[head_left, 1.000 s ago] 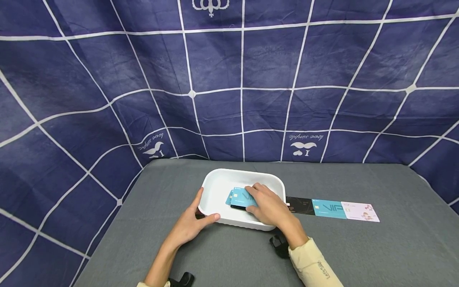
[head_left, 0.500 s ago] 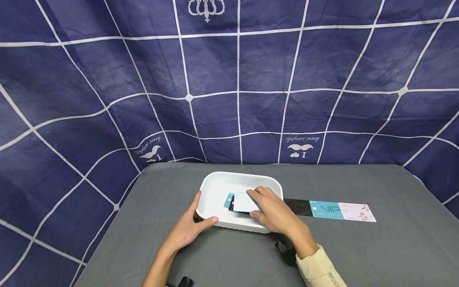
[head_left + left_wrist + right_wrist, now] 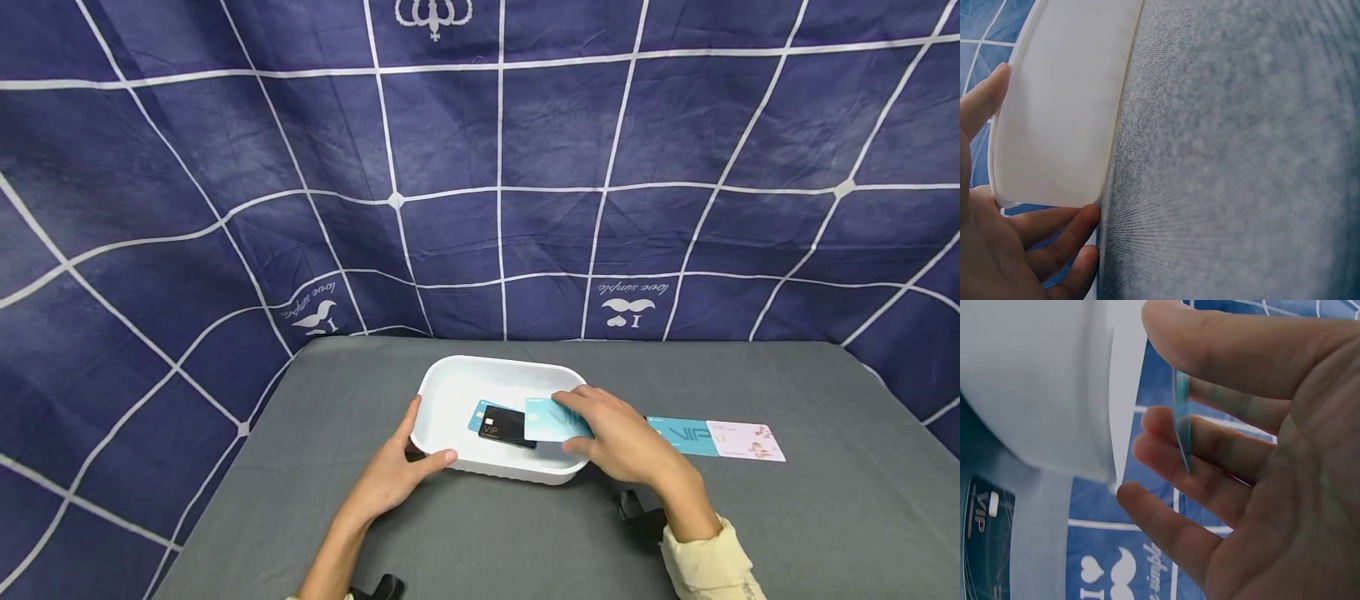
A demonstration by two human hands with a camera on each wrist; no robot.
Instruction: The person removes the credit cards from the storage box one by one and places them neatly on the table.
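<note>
1. Here, at the left, your left hand [image 3: 397, 475] grips the end of the white tray [image 3: 517, 473], thumb over the near rim and index finger at the left end. The tray rests on the grey table [image 3: 450, 542] and is thus steadied.

2. Inside the tray, a black card [image 3: 506, 425] marked VIP lies flat upon an underlying blue card [image 3: 476, 414], of which only the left part shows.

3. Over the tray's right half, the lifted blue card [image 3: 544, 419] is clamped between the thumb and fingers of your right hand [image 3: 628, 435]; the right wrist view shows it almost edge-on. The step in hand appears to be taking this single card out of the tray. Its height above the tray floor cannot be told.

4. Beyond the right rim, a dark VIP card [image 3: 988, 531] lies on the table, largely hidden by your hand in the head view.

5. Farthest right, a table-side blue card [image 3: 684, 435] and a pink card [image 3: 746, 440] lie edge to edge in a row. Your next move probably calls for keeping the pinch, clearing the rim, and lowering the card flat without disturbing that row.
</note>
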